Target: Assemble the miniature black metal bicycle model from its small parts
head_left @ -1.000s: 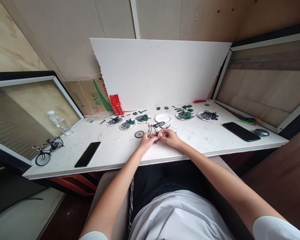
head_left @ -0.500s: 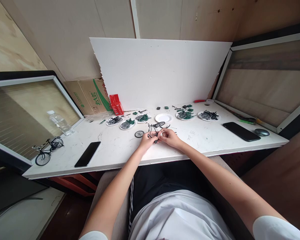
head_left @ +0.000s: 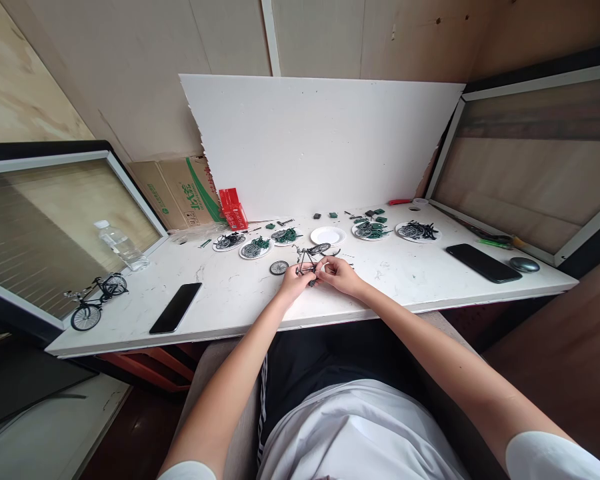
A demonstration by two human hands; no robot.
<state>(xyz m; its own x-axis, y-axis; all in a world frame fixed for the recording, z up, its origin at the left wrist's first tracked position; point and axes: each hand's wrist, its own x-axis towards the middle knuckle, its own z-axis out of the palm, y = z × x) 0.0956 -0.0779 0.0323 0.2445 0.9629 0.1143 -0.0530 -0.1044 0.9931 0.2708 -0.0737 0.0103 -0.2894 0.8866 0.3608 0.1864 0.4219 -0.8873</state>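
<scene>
A thin-framed black model bicycle (head_left: 304,257), one spoked wheel in place, sits between two bare hands near the front edge of a smooth, scuffed white tabletop (head_left: 235,293). The left hand (head_left: 296,283) grasps the slender frame between thumb and fingers; the fingertips of the right hand (head_left: 338,273) are pinched together against its lower part, though whether they hold a separate small piece cannot be told. Just beside the left hand lies a loose round black wheel (head_left: 279,268) with fine spokes. Behind the hands is a shallow round white plate (head_left: 328,235), flanked by similar plates heaped with spindly parts, among them tangled green pieces (head_left: 372,231) and slim black pieces (head_left: 419,231). Toward the left end, a black spoked model bicycle (head_left: 98,300) stands near a clear plastic bottle (head_left: 121,245) and a flat black rectangular phone (head_left: 175,309); a second dark phone (head_left: 483,263) lies at right beside a rounded grey mouse (head_left: 524,265). At the back, a creased red box (head_left: 233,210) and a brown cardboard carton (head_left: 180,193) adjoin a ragged-edged white board (head_left: 320,140).
</scene>
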